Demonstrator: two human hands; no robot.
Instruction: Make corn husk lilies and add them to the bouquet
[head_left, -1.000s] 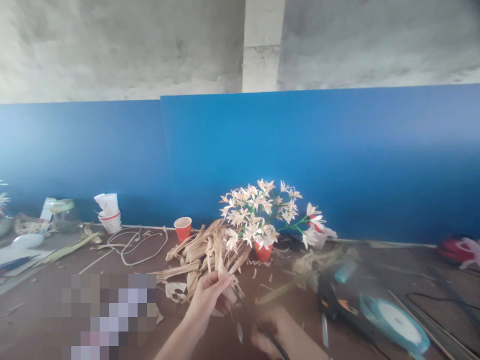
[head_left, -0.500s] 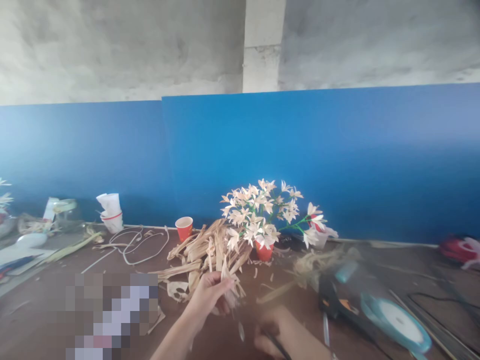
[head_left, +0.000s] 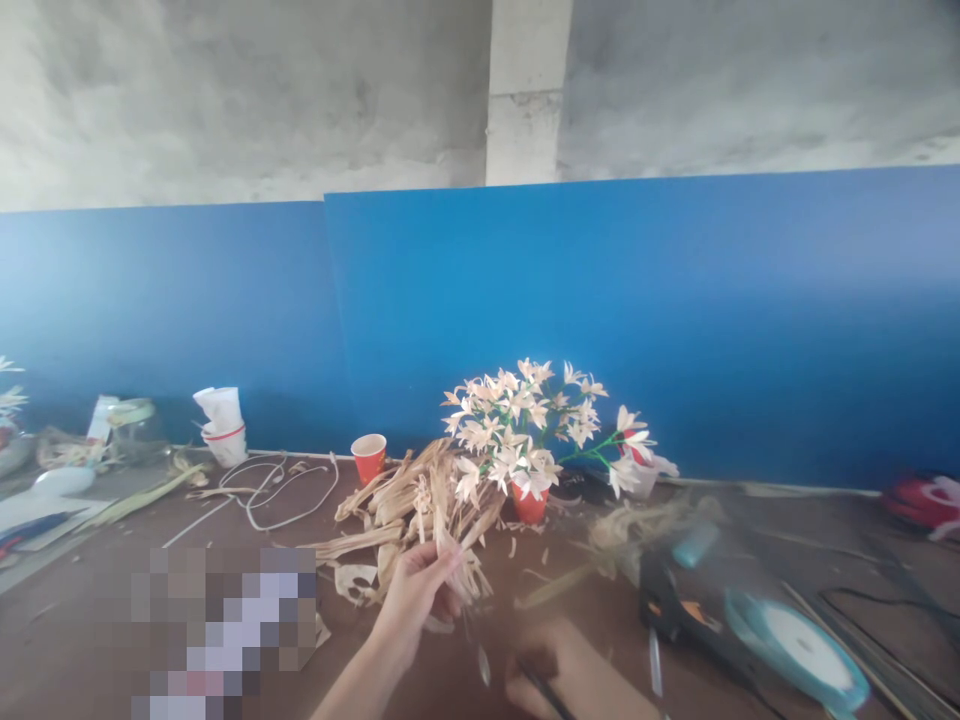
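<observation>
While our left fingers (head_left: 441, 572) pinched a pale strip (head_left: 448, 546), our right fingers (head_left: 523, 688) closed round a dark tool (head_left: 551, 697)

Because the piece looked thin and dry, we judged that a light grip suited it best. The pale strip stood up between our left thumb and forefinger, one end showing just above the fingertips; its lower end was lost in blur. Our right fingers were curled about the dark tool, nearer to us and to the right of the left ones, apart from the strip. Blur kept us from telling what kind of tool it was. A slim light sliver (head_left: 484, 667) showed between the two sets of fingers, and we could not say whether it lay on the desk (head_left: 360, 660) or belonged to something held.

To handle the strip well, we reckoned, we needed to pinch it firmly enough to steady it yet without creasing it, with the dark tool's end well away from the fingertips. Small movements of the right wrist seemed safest, since dry husk could split under a hard squeeze.

Just beyond the left fingers lay a heap of dried husks (head_left: 401, 505); farther off, to the right, stood white flowers (head_left: 514, 405) in a red cup (head_left: 531, 507). Off to the right of the right fingers lay a ribbon spool (head_left: 814, 645).
</observation>
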